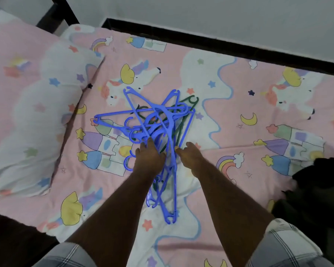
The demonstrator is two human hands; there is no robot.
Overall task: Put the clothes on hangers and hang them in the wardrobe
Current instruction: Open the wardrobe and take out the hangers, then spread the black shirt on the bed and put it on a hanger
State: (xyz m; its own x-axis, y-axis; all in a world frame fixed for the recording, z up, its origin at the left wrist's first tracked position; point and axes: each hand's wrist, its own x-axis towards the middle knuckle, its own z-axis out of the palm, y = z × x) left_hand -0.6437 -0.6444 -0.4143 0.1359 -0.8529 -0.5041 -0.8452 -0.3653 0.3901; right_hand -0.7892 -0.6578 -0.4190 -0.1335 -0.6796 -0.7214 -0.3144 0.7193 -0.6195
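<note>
A tangled pile of blue plastic hangers (158,120), with a few dark green ones (189,101) among them, lies in the middle of the bed. My left hand (149,157) rests on the near side of the pile, fingers closed around blue hangers. My right hand (189,155) is just right of it, fingertips pinching the edge of a blue hanger. A heap of dark clothes (316,185) lies at the bed's right edge, partly cut off by the frame.
The bed has a pink unicorn-print sheet (239,97). A matching pillow (37,105) lies at the left. A black bed frame (201,39) runs along the far side against a white wall. No wardrobe is in view.
</note>
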